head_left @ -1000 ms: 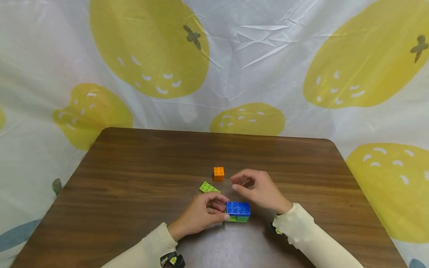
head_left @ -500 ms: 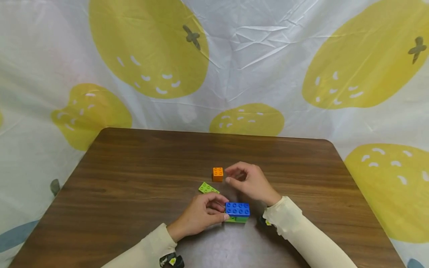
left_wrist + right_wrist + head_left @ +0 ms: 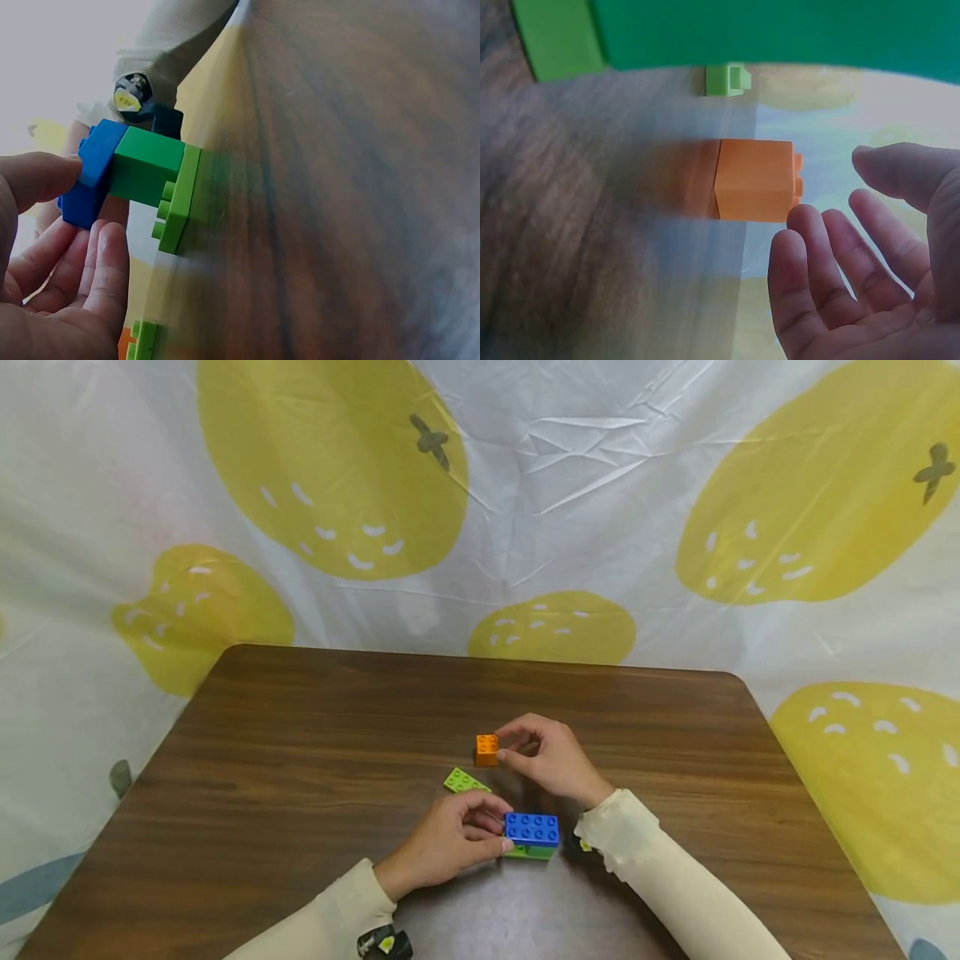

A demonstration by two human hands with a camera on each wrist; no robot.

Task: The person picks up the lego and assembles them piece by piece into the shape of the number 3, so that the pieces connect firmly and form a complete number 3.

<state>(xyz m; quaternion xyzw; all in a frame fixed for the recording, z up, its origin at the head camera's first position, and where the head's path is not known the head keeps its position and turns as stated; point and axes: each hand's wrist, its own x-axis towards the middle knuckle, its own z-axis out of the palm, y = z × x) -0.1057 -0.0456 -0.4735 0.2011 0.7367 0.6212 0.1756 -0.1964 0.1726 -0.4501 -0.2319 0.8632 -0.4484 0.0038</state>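
**Left hand (image 3: pixel 450 839) on a stack (image 3: pixel 531 837), right hand (image 3: pixel 551 764) by an orange block (image 3: pixel 487 750)**

From where I stand, the left hand has the near end of a long blue block (image 3: pixel 531 828) pinched between thumb and fingers. The blue block tops the stack: under its end farther from that hand sits a green block (image 3: pixel 148 165), and below that a thin lime base (image 3: pixel 184 202) with bare studs toward the left fingers. A loose lime piece (image 3: pixel 465 779) lies flat just past the left fingers, partly covered by them.

The right hand is curved, thumb and fingers apart, with nothing gripped. The orange block stands on the table (image 3: pixel 337 718) studs up, right at the tips of its thumb and forefinger; whether skin meets plastic I can't tell.

I'd expect the orange block to be light, stiff and hard to hurt, its smooth walls a little slick but easy to hold. Its two opposite side walls look the best place for thumb and forefinger, low enough to leave the studs free. The stack, I think, would handle as one stiff piece, but the blue end overhangs toward the left hand, so a hard downward push there could tip it or pry it loose.
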